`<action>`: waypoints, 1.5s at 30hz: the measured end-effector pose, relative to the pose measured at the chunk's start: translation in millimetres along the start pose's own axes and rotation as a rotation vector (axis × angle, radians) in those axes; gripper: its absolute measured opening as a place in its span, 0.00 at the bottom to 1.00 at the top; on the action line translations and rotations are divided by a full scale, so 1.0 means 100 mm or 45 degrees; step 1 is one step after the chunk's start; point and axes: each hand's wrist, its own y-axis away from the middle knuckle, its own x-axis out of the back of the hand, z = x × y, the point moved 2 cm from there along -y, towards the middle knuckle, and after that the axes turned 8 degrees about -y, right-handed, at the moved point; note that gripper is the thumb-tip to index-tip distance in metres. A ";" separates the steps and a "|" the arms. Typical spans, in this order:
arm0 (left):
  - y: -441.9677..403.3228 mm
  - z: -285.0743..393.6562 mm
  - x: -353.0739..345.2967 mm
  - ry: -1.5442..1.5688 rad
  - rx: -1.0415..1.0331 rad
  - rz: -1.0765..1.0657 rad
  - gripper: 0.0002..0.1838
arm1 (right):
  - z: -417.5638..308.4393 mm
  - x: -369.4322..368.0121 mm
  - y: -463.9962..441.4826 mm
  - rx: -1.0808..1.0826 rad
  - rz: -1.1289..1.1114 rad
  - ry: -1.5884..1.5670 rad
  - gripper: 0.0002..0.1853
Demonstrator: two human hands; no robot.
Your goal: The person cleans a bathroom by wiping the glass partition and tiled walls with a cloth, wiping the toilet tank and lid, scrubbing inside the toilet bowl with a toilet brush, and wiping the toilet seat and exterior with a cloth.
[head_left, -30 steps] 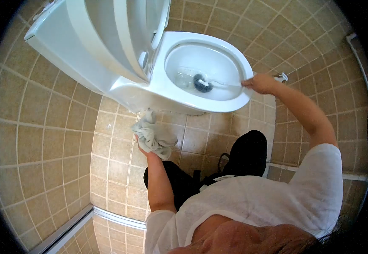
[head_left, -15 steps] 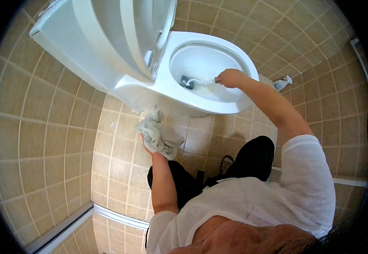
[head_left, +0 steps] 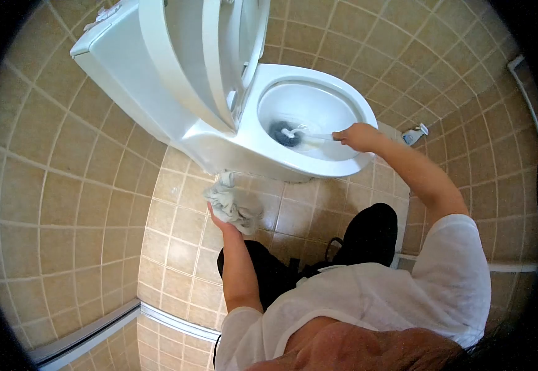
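A brush (head_left: 285, 133) is down in the bowl (head_left: 318, 99) of a white toilet (head_left: 244, 148). Its dark, round head sits low, toward the tank end; its pale handle (head_left: 317, 135) slants out toward the front edge of the rim (head_left: 309, 73). The right hand (head_left: 357, 137), over the front of the bowl, is closed around the end of that handle.

The step in hand appears to be scrubbing inside the bowl. A further stroke would call for a firm grip on the handle, with the bristles pressed to the surface and the knuckles clear of the rim.

The left hand (head_left: 220, 224) hangs lower, beside the toilet's near side, gripping a bunched, pale cloth (head_left: 227, 201). The fingers are partly hidden, so how tightly they hold cannot be told. The cloth is apart from the toilet.

At the bowl's back edge, the seat (head_left: 176, 71) and lid (head_left: 191, 37) stand raised against the tank (head_left: 123, 68). Beyond the bowl's front edge, near the wall, is what looks like a white spray bottle (head_left: 412, 136).

The person, in a white shirt (head_left: 368, 297) and black trousers (head_left: 374, 232), is low over the tan tiled floor (head_left: 170, 253). Similar tiles cover the walls (head_left: 64, 185).
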 end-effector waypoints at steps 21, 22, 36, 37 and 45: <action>0.29 0.73 -0.69 0.180 -0.160 -0.704 0.31 | 0.30 0.06 0.82 -0.360 0.323 -0.176 0.14; 0.37 0.77 -0.84 0.169 -0.158 -0.709 0.31 | 0.32 0.03 0.80 -0.364 0.327 -0.187 0.14; 0.17 1.38 -1.59 0.235 -0.246 -1.108 0.34 | 0.37 -0.06 1.31 -0.320 0.689 -0.399 0.15; 0.20 1.39 -1.66 -0.023 -0.375 -0.878 0.34 | 0.34 -0.03 1.51 -0.408 0.764 -0.571 0.15; -0.33 1.24 -1.72 -0.238 -0.415 -0.643 0.28 | 0.27 -0.97 2.98 -0.862 1.148 -1.456 0.18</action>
